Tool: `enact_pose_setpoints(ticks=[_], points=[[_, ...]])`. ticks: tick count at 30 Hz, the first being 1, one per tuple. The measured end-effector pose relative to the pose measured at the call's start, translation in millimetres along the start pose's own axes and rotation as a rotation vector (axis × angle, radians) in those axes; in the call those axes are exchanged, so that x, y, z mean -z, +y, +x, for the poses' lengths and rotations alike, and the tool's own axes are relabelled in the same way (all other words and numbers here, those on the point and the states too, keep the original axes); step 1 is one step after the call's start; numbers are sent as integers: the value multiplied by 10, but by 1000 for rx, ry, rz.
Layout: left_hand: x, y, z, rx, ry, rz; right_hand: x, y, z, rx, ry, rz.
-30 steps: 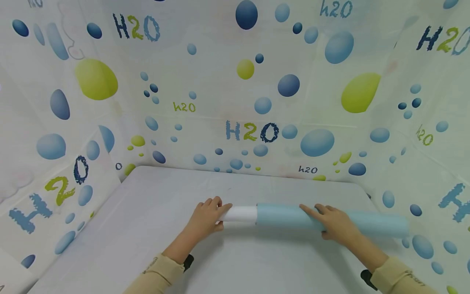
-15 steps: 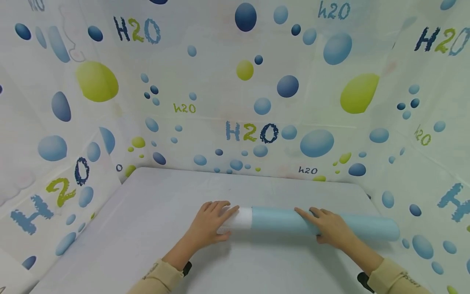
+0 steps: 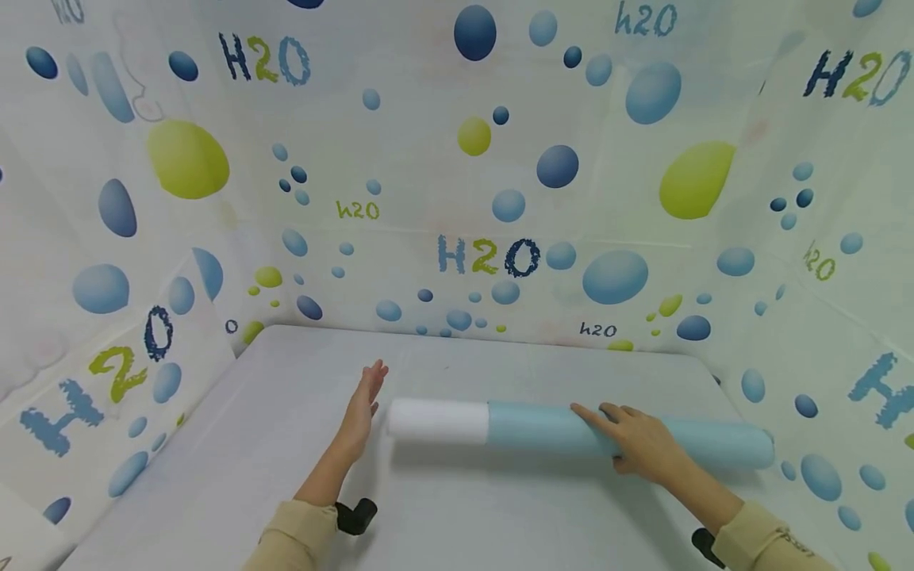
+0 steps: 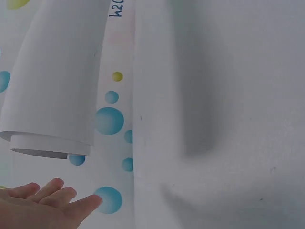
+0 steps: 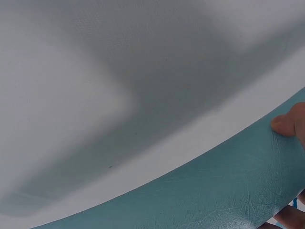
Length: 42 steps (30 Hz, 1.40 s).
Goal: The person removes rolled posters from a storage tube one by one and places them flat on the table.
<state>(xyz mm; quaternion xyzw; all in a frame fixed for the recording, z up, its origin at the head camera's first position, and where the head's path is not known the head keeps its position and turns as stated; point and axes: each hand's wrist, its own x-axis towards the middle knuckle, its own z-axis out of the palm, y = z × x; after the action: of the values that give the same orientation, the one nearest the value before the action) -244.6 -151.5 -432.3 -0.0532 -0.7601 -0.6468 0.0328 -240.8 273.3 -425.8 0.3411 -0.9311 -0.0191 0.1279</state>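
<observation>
A long roll lies crosswise over the table: its left part is a white rolled sheet [image 3: 437,422] and its right part a light-blue leathery sheet [image 3: 539,428]. My right hand [image 3: 643,442] holds the blue part near its middle, thumb on the near side and fingers over the top. Creased blue material [image 5: 190,198] shows under the thumb in the right wrist view. Just left of the white end, apart from it, my left hand [image 3: 359,416] is upright with fingers extended. The left wrist view shows layered edges at the white roll's end [image 4: 59,81], beyond my fingertips.
A white-covered table [image 3: 286,444] lies beneath the roll. Around it hang white curtains [image 3: 400,159] printed with blue and green drops and "H2O" lettering. A dark strap piece [image 3: 355,517] sits at my left wrist.
My left hand has let go of the white end and moved left, its fingers straightening. More of the white part shows. The roll and my right hand shifted slightly left, mostly earlier on.
</observation>
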Motion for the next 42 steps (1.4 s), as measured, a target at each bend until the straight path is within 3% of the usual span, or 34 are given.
enact_pose_setpoints(ticks=[2, 4, 9, 21, 34, 42], points=[[3, -41, 7, 101, -12, -103, 5, -8, 7, 0, -1, 2], [-19, -77, 8, 168, -17, -138, 10, -20, 13, 0, -7, 7], [-118, -141, 8, 239, -28, -143, 10, -57, 34, 8, -24, 17], [-329, -84, -18, 252, -23, -154, 53, -194, 94, 23, -22, -1], [-529, -65, -58, 220, -47, -140, 107, -409, 250, 54, -31, -24], [-670, -34, -90, 207, -15, -162, 98, -539, 355, 71, -42, -25]])
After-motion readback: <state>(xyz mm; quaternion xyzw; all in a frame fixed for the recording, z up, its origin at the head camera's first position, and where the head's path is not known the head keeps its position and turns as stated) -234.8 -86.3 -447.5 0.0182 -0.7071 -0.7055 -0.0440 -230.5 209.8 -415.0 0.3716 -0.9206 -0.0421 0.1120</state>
